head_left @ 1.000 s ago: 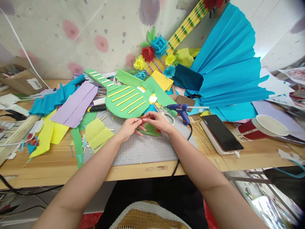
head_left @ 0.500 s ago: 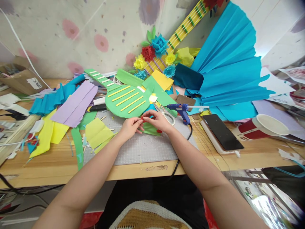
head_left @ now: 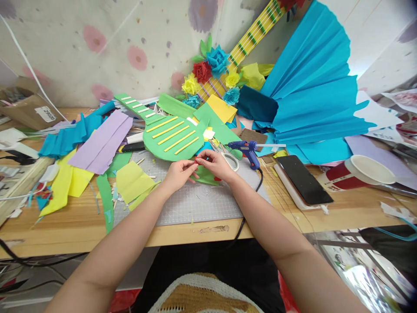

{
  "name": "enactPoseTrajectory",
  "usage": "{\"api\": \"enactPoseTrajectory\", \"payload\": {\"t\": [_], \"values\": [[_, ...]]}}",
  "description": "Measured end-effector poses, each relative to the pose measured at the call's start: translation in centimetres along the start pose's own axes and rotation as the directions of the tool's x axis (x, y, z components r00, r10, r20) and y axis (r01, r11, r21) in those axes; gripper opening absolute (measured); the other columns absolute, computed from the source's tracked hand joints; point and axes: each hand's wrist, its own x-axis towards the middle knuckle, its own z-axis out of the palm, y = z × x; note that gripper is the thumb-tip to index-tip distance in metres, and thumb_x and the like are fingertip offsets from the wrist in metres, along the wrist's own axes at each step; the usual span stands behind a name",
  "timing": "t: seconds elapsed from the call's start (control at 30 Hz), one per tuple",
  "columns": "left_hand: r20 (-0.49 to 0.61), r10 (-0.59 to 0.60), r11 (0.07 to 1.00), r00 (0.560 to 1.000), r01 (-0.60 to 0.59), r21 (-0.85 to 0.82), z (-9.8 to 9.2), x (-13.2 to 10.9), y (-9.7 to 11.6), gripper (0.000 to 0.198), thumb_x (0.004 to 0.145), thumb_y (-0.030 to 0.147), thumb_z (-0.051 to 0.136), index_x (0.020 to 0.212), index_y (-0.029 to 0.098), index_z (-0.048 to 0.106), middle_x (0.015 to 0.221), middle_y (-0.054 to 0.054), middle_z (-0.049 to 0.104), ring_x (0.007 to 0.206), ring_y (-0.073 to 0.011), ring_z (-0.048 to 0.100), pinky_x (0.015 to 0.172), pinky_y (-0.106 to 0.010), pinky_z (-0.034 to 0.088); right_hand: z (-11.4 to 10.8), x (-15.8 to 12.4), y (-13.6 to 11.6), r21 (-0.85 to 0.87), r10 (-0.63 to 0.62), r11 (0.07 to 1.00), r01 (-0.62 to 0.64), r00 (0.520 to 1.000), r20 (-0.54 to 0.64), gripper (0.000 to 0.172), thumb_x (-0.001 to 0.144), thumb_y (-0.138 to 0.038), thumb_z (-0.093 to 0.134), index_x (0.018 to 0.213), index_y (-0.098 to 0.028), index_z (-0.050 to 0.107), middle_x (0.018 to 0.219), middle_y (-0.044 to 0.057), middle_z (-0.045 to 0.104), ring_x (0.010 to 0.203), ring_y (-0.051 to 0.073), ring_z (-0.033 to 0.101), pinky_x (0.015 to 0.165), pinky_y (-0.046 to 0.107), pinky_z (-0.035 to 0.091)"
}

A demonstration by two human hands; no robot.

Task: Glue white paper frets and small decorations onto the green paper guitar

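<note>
— Two hands are seen over the grey mat (head_left: pixel 195 204). What is held by them?
— A small red piece (head_left: pixel 196 161) is pinched between the fingertips of the left hand (head_left: pixel 177 174) and the right hand (head_left: pixel 216 165). The fingers of both hands are closed on it.
— Where is the red piece found?
— It is held over a green paper (head_left: pixel 206 176) that is laid on the mat, just in front of the green paper guitar (head_left: pixel 172 140).
— What is placed near the right hand?
— Scissors (head_left: pixel 230 160) are laid just beside it, and a blue glue gun (head_left: pixel 246 149) is set a bit further back. A black phone (head_left: pixel 302 179) and a red cup (head_left: pixel 355 174) are set well apart from it on the wooden table (head_left: pixel 81 226).
— And near the left hand?
— Yellow paper (head_left: pixel 132 181) is spread there.
</note>
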Motion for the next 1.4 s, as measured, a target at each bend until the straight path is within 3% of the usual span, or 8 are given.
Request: {"api": "enactPoseTrajectory", "payload": {"t": [0.13, 0.37, 0.73, 1.1, 1.4], "values": [[-0.018, -0.007, 0.999, 1.0, 0.006, -0.049, -0.03, -0.16, 0.27, 0.041, 0.064, 0.042, 0.07, 0.088, 0.01, 0.063, 0.08, -0.006, 0.065, 0.06, -0.013, 0.063, 0.048, -0.025, 0.054, -0.1, 0.06, 0.11, -0.004, 0.005, 1.0, -0.005, 1.0, 0.006, 0.021, 0.075, -0.039, 0.057, 0.074, -0.018, 0.058, 0.074, 0.001, 0.06, 0.069, 0.012, 0.053, 0.066, 0.027, 0.041], [-0.071, 0.005, 0.998, 0.997, -0.01, -0.07, -0.08, 0.03, 0.25, 0.04, 0.06, 0.044, 0.073, 0.079, 0.01, 0.063, 0.068, -0.003, 0.062, 0.056, -0.0125, 0.062, 0.047, -0.024, 0.053, -0.12, -0.01, 0.01, -0.02, 0.032, 0.999, -0.031, 0.999, 0.032, 0.024, 0.075, -0.042, 0.057, 0.074, -0.018, 0.058, 0.075, 0.001, 0.062, 0.068, 0.012, 0.054, 0.065, 0.027, 0.041], [-0.044, -0.01, 0.999, 0.999, 0.008, -0.038, -0.07, 0.16, 0.15, 0.029, 0.067, 0.036, 0.07, 0.077, 0.011, 0.06, 0.058, 0.001, 0.057, 0.051, -0.0111, 0.06, 0.045, -0.022, 0.051, -0.4, 0.03, 0.26, -0.01, 0.048, 0.999, -0.047, 0.996, 0.079, 0.028, 0.073, -0.045, 0.06, 0.077, -0.017, 0.06, 0.075, 0.001, 0.061, 0.067, 0.011, 0.052, 0.065, 0.026, 0.041], [0.0, -0.02, 0.998, 1.0, 0.02, -0.053, -0.25, -0.14, 0.48, 0.038, 0.06, 0.037, 0.074, 0.085, 0.011, 0.063, 0.079, -0.006, 0.067, 0.06, -0.0132, 0.063, 0.047, -0.025, 0.052, -0.39, -0.13, 0.05, 0.031, 0.057, 0.998, -0.06, 0.996, 0.074, 0.026, 0.074, -0.043, 0.059, 0.074, -0.017, 0.057, 0.071, -0.001, 0.058, 0.065, 0.01, 0.049, 0.062, 0.025, 0.039], [-0.029, 0.063, 0.998, 0.998, -0.062, 0.02, -0.27, 0.04, -0.14, 0.027, 0.064, 0.036, 0.069, 0.077, 0.013, 0.061, 0.064, -0.001, 0.062, 0.056, -0.0132, 0.061, 0.05, -0.025, 0.052, -0.3, -0.08, 0.15, 0.131, 0.144, 0.979, -0.159, 0.983, 0.117, 0.028, 0.071, -0.044, 0.061, 0.072, -0.017, 0.057, 0.069, -0.001, 0.057, 0.061, 0.009, 0.048, 0.059, 0.024, 0.037]]}}
